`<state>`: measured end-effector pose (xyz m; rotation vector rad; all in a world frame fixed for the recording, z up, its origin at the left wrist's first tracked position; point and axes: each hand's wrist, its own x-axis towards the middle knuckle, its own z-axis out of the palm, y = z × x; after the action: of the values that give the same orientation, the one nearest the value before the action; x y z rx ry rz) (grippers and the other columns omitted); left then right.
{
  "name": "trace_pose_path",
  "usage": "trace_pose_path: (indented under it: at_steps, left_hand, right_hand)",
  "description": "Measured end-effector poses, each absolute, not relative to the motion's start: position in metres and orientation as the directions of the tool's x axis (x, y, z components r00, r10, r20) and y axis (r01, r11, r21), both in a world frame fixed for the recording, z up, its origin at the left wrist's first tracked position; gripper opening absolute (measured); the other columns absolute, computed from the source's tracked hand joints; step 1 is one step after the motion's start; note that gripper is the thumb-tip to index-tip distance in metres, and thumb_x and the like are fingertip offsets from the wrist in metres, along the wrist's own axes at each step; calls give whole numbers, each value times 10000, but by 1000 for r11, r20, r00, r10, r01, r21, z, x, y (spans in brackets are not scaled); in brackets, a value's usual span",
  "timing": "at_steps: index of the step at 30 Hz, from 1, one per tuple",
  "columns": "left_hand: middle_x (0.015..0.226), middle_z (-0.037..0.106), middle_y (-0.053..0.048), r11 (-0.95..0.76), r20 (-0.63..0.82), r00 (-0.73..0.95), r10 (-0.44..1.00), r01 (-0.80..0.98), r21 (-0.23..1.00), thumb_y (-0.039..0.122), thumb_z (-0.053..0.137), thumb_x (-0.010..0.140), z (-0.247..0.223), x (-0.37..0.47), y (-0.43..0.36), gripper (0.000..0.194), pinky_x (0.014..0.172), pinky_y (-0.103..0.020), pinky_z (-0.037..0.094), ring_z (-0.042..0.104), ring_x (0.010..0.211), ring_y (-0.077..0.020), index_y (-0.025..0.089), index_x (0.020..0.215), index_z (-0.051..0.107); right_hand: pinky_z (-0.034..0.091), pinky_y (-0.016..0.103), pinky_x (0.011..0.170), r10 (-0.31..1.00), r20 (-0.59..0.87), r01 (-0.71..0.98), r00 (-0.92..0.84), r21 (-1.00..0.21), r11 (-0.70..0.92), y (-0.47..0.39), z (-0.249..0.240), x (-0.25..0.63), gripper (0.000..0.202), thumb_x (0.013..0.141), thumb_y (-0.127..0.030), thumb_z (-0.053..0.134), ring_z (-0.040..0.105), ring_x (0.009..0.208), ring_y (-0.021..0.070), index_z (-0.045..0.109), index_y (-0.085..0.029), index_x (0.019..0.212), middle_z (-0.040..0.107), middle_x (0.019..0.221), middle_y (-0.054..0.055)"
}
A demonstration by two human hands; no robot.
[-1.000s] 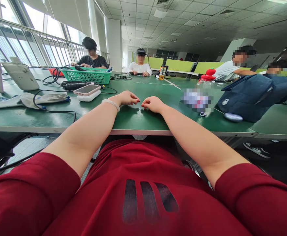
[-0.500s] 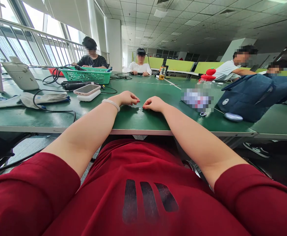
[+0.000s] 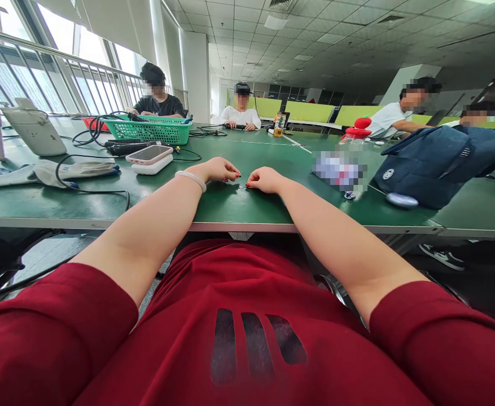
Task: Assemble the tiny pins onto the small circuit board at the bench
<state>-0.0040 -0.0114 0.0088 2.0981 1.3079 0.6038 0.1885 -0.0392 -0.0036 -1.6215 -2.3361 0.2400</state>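
Both hands are close together over the green tabletop [image 3: 213, 207], near its front edge. My left hand [image 3: 218, 169], with a pale band on the wrist, has thumb and fingers pinched together. Facing it across a small gap, my right hand [image 3: 266, 179] is pinched in the same way, its fingertips low at the table. Between the fingertips lies a tiny shiny, clear or metallic piece [image 3: 240, 187], too small to name. Whatever either pinch holds is too small to make out.
To the left are a phone [image 3: 149, 154] on a white case, gloves [image 3: 73, 169] with a cable, and a green basket [image 3: 149, 131]. On the right stand a dark blue bag [image 3: 442, 163] and a red-lidded bottle [image 3: 355, 134]. Several people sit around.
The hands stay almost in place, still pinched. The whole view has shifted very slightly. A person at the right has moved an arm a little.
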Motion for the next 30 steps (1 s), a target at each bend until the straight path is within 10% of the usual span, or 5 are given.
trace_pose_path:
  at_steps: [30]
  left_hand:
    - [710,690,-37,-408,74,472,878,662,629,338,762,590,10,-4,-10,401,649,-256,444,549,625,-130,167,952,766]
  right_hand:
    - [384,245,706,892,288,868,-349,-259,424,-39,-10,182,170,836,-269,573,558,779,142,702,-162,865,697,873,48]
